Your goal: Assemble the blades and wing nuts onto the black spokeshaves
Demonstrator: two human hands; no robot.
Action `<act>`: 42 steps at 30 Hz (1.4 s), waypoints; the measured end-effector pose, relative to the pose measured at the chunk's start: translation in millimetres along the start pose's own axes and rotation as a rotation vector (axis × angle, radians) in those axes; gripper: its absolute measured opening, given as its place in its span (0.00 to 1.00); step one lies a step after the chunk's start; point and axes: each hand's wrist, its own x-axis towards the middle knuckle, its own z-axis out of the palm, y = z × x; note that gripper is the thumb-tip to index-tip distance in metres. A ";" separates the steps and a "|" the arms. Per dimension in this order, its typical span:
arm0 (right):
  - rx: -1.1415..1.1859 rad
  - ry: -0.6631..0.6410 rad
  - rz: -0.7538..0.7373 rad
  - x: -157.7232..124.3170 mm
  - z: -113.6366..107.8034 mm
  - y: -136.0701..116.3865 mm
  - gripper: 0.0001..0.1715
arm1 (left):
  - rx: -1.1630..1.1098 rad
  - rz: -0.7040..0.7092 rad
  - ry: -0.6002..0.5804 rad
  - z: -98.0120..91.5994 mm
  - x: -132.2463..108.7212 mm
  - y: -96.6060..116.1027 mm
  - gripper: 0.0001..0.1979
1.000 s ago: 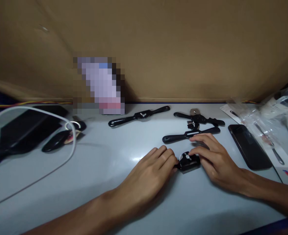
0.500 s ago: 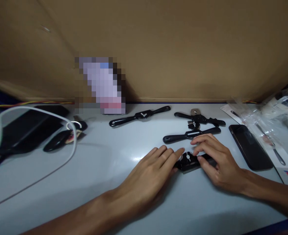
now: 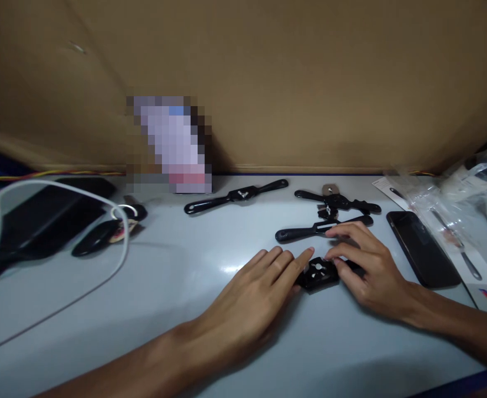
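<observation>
A black spokeshave (image 3: 321, 279) with silver screw parts on its middle lies low on the table in front of me. Over its left handle, my left hand (image 3: 263, 284) is closed, with the index finger stretched along the body and the handle mostly hidden beneath. My right hand (image 3: 371, 271) is at the body's right side, thumb and fingertips brought together by its upper edge. Whatever is between those fingertips is too small to make out. Just behind lies a slotted black spokeshave body (image 3: 297, 234), partly covered by my right fingers.
Another spokeshave (image 3: 243, 194) lies farther back. Beside it are a dark spokeshave (image 3: 343, 202) and a small metal plate (image 3: 330, 189). A phone (image 3: 423, 249) and plastic-wrapped packs (image 3: 450, 221) sit right. Leftward are a white cable (image 3: 126, 243), keys (image 3: 98, 237) and a black object (image 3: 52, 221).
My right thumb and fingertips have shifted slightly at the spokeshave's body. The body appears tilted a little differently, showing more of its black face. My left hand stays in place.
</observation>
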 end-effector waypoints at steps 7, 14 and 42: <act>0.126 -0.142 -0.086 -0.7 -3.5 -2.6 0.19 | 0.006 0.011 0.003 -0.7 0.2 -0.3 0.24; 0.059 -0.108 -0.002 -1.5 -0.8 1.4 0.22 | 0.026 0.016 -0.007 -0.9 0.2 0.0 0.22; 0.065 -0.138 -0.119 -2.6 -1.2 1.8 0.26 | -0.001 0.011 0.000 0.6 0.4 -0.7 0.22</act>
